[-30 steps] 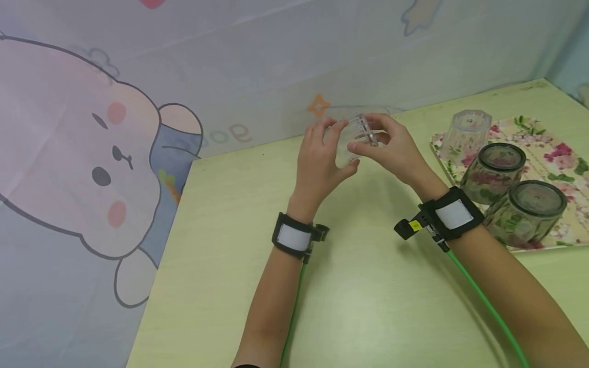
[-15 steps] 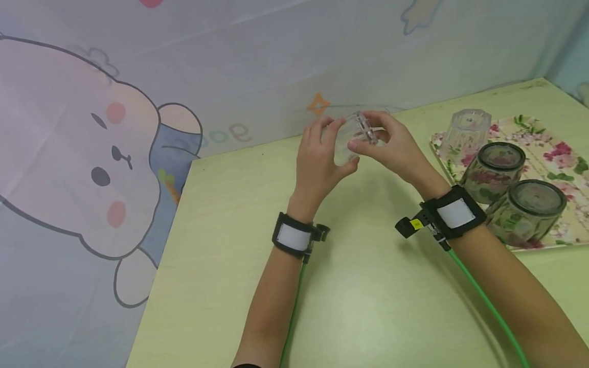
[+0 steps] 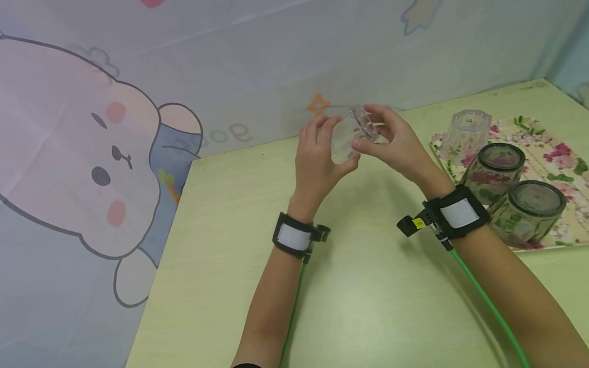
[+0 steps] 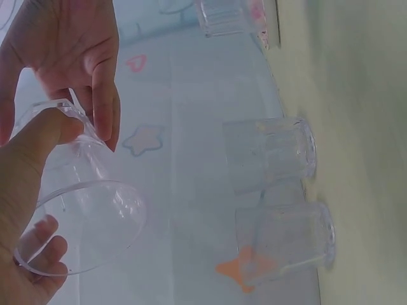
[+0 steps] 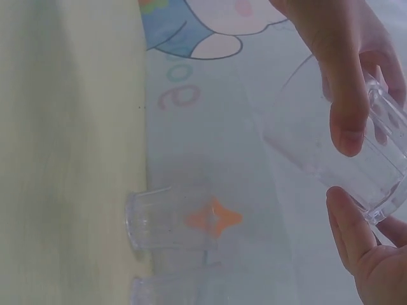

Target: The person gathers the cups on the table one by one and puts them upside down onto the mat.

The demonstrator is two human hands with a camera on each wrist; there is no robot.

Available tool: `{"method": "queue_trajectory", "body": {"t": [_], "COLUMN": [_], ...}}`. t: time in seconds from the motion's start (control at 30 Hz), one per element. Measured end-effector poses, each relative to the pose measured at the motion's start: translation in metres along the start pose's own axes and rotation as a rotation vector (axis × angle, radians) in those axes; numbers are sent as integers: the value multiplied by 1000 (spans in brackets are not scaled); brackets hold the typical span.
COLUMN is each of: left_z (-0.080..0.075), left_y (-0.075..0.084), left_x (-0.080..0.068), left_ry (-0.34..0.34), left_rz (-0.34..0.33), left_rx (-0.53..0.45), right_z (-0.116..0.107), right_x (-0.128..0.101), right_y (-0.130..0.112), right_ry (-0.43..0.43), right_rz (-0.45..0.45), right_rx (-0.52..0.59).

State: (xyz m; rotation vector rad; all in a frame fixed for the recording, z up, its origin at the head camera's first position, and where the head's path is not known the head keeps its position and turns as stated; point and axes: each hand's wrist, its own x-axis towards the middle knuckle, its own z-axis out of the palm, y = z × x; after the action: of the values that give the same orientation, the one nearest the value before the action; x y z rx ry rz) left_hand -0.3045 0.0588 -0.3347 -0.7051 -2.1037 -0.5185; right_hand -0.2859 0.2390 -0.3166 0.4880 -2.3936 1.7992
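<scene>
A clear tumbler (image 3: 346, 137) is held on its side in the air above the pale green table (image 3: 368, 286), near the back wall. My left hand (image 3: 322, 151) wraps its fingers and thumb round the open-mouth end. My right hand (image 3: 384, 138) pinches the thick base end between thumb and fingers. In the left wrist view the tumbler (image 4: 82, 210) flares toward the camera, with the right hand (image 4: 73, 44) above it. From the right wrist the tumbler (image 5: 343, 149) shows with the left hand (image 5: 337, 63) over it.
A floral tray (image 3: 559, 148) at the right carries three upturned glasses (image 3: 494, 171). Two more clear cups (image 4: 270, 155) (image 4: 286, 244) stand on the table against the cartoon-printed wall cloth (image 3: 92, 153). Green cables run from both wrist straps.
Both hands have lifted the tumbler slightly and tilted it, the left fingers closing further round the mouth end. Tray and glasses have not moved.
</scene>
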Motion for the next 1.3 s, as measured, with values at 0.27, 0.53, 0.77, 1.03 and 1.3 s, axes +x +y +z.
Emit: {"method": "queue_trajectory", "body": {"t": [0.27,0.53,0.77,1.03,1.3], "left_z": [2,5,7,8,9], "left_y": [0,0,1,1,3], "left_x": [-1,-2,-3,-3,-3], "left_ry": [16,13,11,6,3], "left_rz": [-27,-39,-39,-40,-58], "left_rx": [-20,-36,-42,-46,-63], "right_z": [-2,-1,0,1,1], "right_x": [-2,0,-1,-2,-1], "right_y": [-3,-3,-3,-3,-3], "right_ry": [-1,18,43,64,96], "right_rz": [-27,-37,-44,-72,-83], "right_rx": [-19,-37,-38,-56,-72]}}
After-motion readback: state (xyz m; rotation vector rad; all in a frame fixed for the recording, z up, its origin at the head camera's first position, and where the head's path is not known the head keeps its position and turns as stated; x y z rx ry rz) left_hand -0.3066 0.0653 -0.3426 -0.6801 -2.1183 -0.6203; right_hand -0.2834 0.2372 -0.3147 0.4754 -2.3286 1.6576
